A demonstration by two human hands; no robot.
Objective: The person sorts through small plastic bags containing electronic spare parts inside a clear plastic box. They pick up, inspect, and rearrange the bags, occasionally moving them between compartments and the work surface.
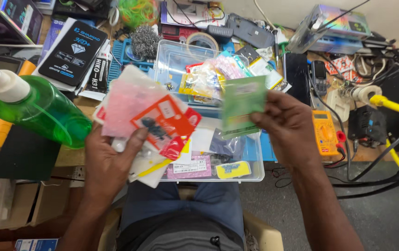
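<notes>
Head view: person seated at cluttered surface (76, 155)
Left hand (109, 160): grip closed on fanned stack of small packets (150, 121)
Right hand (289, 128): pinching green packet (242, 100)
Below both: clear plastic box (255, 172) of packets

Two hands; one green spray bottle (41, 111) left; one orange multimeter (325, 132) right; one clear plastic box (250, 174) centre; one tape roll (202, 41) far.

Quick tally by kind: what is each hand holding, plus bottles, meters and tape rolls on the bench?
Green packet in right hand: 1
Fanned packet stack in left hand: 1
Green spray bottle: 1
Yellow multimeter: 1
Tape roll: 1
Total: 5
</notes>
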